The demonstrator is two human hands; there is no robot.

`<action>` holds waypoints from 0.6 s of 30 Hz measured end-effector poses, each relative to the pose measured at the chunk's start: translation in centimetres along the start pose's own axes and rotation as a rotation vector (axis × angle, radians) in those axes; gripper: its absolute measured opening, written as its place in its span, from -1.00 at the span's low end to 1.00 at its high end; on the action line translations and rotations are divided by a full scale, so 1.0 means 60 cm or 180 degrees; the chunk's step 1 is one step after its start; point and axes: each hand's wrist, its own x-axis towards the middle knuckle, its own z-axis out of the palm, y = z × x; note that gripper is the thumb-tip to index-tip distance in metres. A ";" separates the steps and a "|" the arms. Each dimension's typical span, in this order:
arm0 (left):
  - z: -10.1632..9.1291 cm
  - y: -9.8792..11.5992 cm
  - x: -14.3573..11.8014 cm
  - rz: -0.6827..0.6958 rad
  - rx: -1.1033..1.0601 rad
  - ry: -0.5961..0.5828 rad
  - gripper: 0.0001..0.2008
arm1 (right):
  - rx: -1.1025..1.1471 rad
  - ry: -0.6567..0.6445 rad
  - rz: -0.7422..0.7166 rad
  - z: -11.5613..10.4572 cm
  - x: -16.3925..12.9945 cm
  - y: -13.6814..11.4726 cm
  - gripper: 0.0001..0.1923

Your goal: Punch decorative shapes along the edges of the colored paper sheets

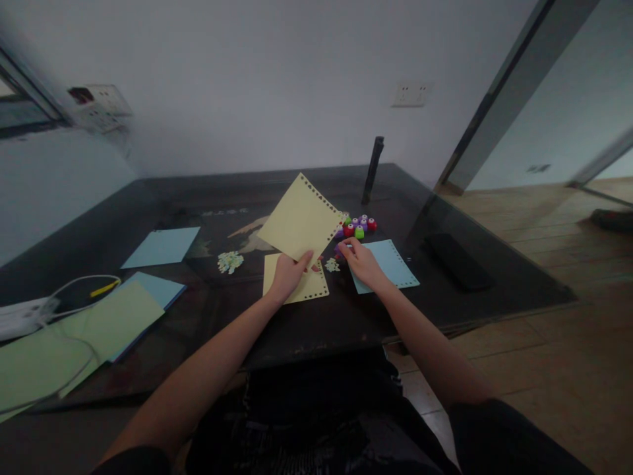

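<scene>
- Dark table (148,218) against a pale wall, littered with coloured paper; no box or tray shows, so the small paper punches (357,226) sit loose in a cluster
- left hand (288,276) pinches the yellow sheet (301,219) by its lower corner, tilted clear of the table, punched edge uppermost, likely for viewing
- right hand (361,259), fingers curled narrow, rests at the blue sheet (390,265) edge on a purple punch (340,251); grip unclear
- confetti scraps (230,261) lie left

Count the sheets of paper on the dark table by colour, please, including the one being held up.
Yellow sheets: 2, one held in the left hand, one flat under it.
Blue sheets: 3.
Green sheets: 2.
Total: 7.
</scene>
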 end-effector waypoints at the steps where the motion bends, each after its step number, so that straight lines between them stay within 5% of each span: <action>1: 0.000 -0.001 0.000 0.0014 -0.0003 -0.0011 -0.73 | 0.0000 -0.0001 -0.0003 0.000 0.000 0.000 -0.72; 14: -0.007 0.002 0.002 0.0017 -0.0008 -0.0012 -0.65 | 0.0548 0.0399 -0.0234 -0.002 0.002 0.001 -0.70; 18: -0.017 -0.016 0.013 0.0041 0.0120 0.0085 -0.56 | 0.1240 0.0241 -0.0125 -0.007 0.001 -0.006 -0.64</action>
